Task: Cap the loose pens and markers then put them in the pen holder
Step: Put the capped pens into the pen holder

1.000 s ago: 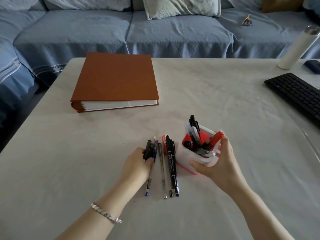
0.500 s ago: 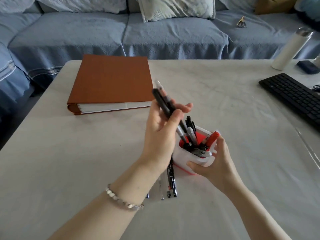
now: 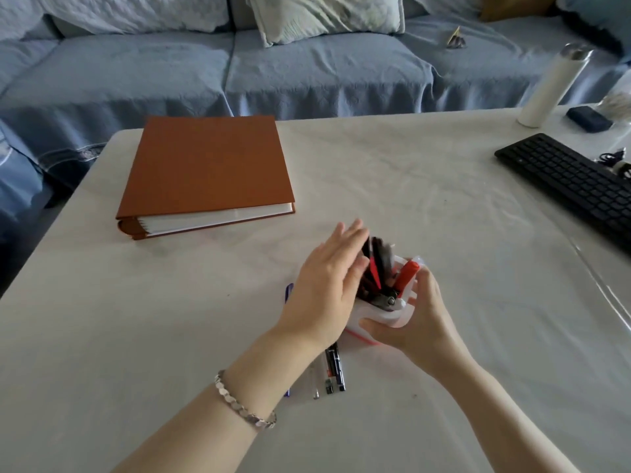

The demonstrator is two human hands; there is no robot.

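The holder (image 3: pixel 372 314), white outside and red inside, stands on the table (image 3: pixel 444 206) toward the near side. The right hand (image 3: pixel 418 324) grips it, thumb across the near wall and fingers curled round the far side. In it are 1 red marker (image 3: pixel 407 274), leaning right, a blurred bunch of dark pens (image 3: pixel 375 257) too smeared to count, and a metal piece (image 3: pixel 387 300) low at the front. The left hand (image 3: pixel 326 285) is released, fingers straight and together, the palm side against the dark pens.

4 loose pens (image 3: pixel 333 368) lie side by side on the table, partly hidden under the left wrist: 2 black, 1 clear, 1 blue.

Also on the table are 1 album (image 3: pixel 208 172) at the far left, 1 keyboard (image 3: pixel 573 186) running off the right edge, and 1 bottle (image 3: pixel 553 87) at the far right corner. The holder is well apart from all 3 and from every table edge. A sofa (image 3: pixel 307 70) lines the far edge.
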